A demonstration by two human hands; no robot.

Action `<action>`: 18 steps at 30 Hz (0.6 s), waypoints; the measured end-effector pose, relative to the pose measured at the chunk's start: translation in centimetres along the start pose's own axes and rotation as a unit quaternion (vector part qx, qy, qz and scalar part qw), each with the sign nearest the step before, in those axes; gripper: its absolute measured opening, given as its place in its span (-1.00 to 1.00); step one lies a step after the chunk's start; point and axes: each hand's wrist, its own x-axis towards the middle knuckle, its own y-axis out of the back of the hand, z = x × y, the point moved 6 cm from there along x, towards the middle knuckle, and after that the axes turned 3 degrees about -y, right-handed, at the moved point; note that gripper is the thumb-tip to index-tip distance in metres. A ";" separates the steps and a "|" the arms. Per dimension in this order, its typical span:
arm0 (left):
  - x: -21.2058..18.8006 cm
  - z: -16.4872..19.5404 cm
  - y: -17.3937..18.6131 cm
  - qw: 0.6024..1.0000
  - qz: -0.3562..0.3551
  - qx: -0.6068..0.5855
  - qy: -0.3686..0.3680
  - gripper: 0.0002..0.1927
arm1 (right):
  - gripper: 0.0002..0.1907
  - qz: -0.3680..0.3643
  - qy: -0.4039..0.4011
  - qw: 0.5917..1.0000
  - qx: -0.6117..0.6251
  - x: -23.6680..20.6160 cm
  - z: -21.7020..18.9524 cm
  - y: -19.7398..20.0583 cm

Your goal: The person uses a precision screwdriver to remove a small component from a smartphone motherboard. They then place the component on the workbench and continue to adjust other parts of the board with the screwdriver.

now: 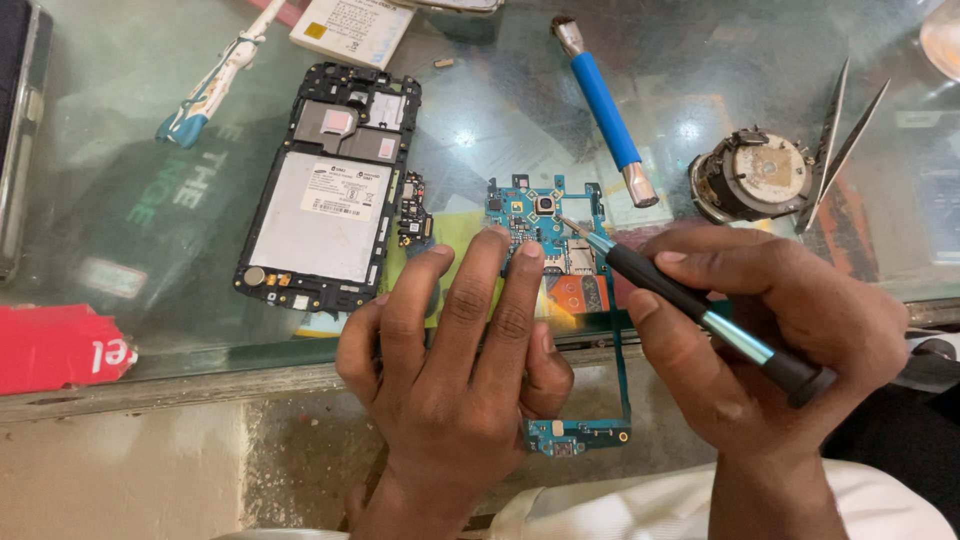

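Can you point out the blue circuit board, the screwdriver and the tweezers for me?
blue circuit board [528, 212]: head view, its upper part by the camera.
screwdriver [655, 281]: head view, black handle in the right hand.
tweezers [833, 140]: head view, mid-blade.
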 end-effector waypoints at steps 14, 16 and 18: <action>0.0 0.0 0.1 1.000 -0.002 0.004 0.000 -0.62 | -0.78 -0.026 0.007 1.000 -0.010 0.5 -0.3 -0.4; 0.0 -0.1 0.0 1.000 -0.002 0.005 0.000 -0.62 | -0.78 -0.025 0.007 1.000 -0.004 0.4 -0.3 -0.4; -0.1 0.0 0.1 1.000 -0.004 0.004 0.001 -0.61 | -0.77 -0.027 0.005 1.000 -0.013 0.3 -0.3 -0.4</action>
